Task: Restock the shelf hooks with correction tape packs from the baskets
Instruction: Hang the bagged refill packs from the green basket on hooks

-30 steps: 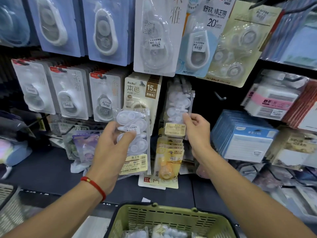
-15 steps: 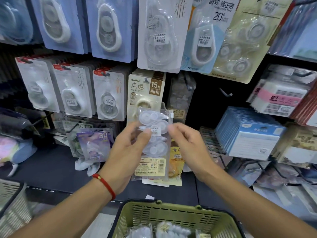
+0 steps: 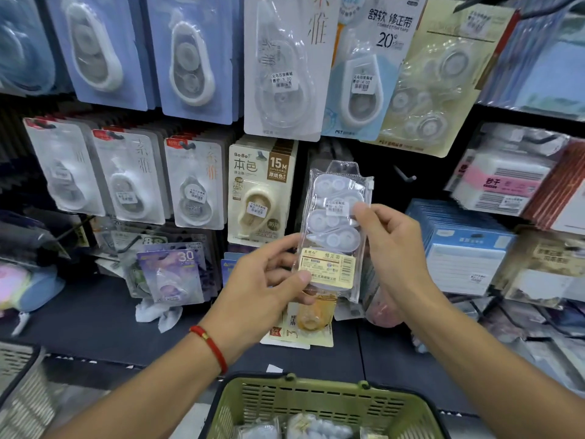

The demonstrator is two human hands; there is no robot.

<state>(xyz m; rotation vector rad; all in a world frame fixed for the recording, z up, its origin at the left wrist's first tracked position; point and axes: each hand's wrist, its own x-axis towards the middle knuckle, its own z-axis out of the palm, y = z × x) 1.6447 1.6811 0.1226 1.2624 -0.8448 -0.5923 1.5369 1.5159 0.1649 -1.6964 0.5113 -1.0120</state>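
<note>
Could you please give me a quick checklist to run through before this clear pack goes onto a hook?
1. Pack held: left hand grips the clear pack at the label end, right hand pinches its side: ok.
2. Hang hole at top, uncovered: ok.
3. Pack upright, label facing out: ok.
4. Bare hook free, just right of the pack: ok.
5. Hole lined up with that hook: not ok.
6. More stock in green basket: ok.

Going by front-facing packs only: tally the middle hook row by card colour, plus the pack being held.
White-card correction tape packs with red tops: 3
Beige-card correction tape pack: 1
Clear plastic multi-pack, held: 1
Total: 5
</note>
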